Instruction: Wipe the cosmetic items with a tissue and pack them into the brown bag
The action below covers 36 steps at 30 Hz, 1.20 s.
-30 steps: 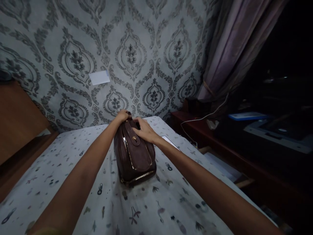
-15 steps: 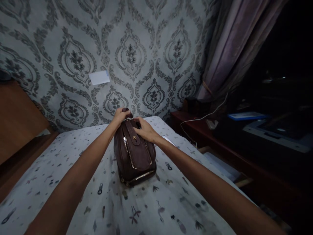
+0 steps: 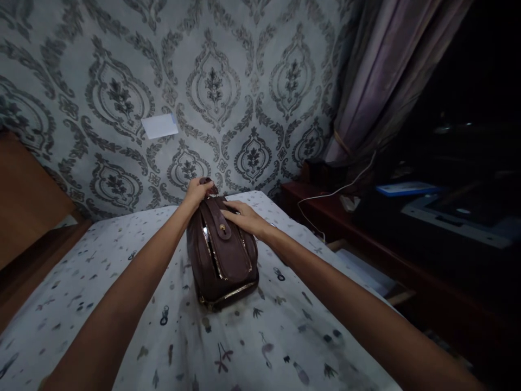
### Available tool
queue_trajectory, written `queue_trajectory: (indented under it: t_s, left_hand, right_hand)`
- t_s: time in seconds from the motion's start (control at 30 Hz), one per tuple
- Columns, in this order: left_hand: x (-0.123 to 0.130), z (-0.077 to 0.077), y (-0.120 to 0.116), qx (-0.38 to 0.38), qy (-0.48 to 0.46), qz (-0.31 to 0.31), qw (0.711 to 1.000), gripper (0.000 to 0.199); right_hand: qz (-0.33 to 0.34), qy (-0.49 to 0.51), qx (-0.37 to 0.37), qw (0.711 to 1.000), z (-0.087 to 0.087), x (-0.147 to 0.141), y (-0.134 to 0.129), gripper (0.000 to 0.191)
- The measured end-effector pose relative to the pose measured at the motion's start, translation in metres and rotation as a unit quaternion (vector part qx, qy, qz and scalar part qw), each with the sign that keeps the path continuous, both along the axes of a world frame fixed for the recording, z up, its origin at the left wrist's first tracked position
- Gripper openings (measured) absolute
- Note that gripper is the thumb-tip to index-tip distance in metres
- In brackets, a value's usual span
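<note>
A dark brown leather bag (image 3: pixel 230 255) with gold zips and a flap with a gold clasp lies on the patterned bedsheet. My left hand (image 3: pixel 196 193) is closed round the short handle at the bag's far end. Across the upper right side of the bag rests my right hand (image 3: pixel 246 217), its thumb and fingers stretched out and a little apart near the flap. The zip left of the flap (image 3: pixel 211 247) is parted, with something pale showing at its upper end. What lies under my right fingertips is hidden.
A white bedsheet (image 3: pixel 122 271) with small prints covers the bed. Damask wallpaper (image 3: pixel 211 87) stands behind it, bearing a white card (image 3: pixel 160 126). On the right are a dark red ledge (image 3: pixel 325 209), a white cable (image 3: pixel 321 196), a curtain (image 3: pixel 378 81) and a blue-edged item (image 3: pixel 407 188). A wooden board (image 3: pixel 28 201) stands left.
The view has shifted slightly, so the scene sits a little further left. My right hand has moved slightly over the bag's side. My left hand keeps its hold on the handle.
</note>
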<state>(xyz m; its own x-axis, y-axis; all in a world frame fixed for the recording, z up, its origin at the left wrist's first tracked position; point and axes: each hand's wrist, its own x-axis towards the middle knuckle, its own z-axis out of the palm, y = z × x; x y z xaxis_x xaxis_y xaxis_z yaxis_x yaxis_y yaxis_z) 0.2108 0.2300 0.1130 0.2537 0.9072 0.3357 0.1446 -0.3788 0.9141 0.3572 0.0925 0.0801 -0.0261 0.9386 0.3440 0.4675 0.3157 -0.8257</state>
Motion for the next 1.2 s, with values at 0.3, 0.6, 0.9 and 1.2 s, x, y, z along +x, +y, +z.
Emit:
queue_trajectory:
  t_s: [0.3,0.6,0.9,1.2]
  left_hand:
    - [0.000,0.001,-0.005,0.010,0.007,-0.002,1.000,0.019]
    - [-0.002,0.005,-0.016,0.049,-0.002,-0.013,0.999,0.018]
    - [-0.006,0.006,-0.025,0.061,0.011,-0.057,0.996,0.022]
    - [-0.037,0.010,-0.015,0.010,0.082,-0.066,0.994,0.018]
  right_hand:
    - [0.005,0.017,-0.009,1.000,0.006,-0.006,-0.009,0.041]
    - [-0.001,-0.031,0.005,1.000,0.008,-0.009,-0.011,0.052]
    - [0.006,-0.081,0.040,0.996,0.002,-0.007,0.002,0.043]
    - [0.013,-0.100,0.032,0.994,-0.004,-0.004,0.010,0.047]
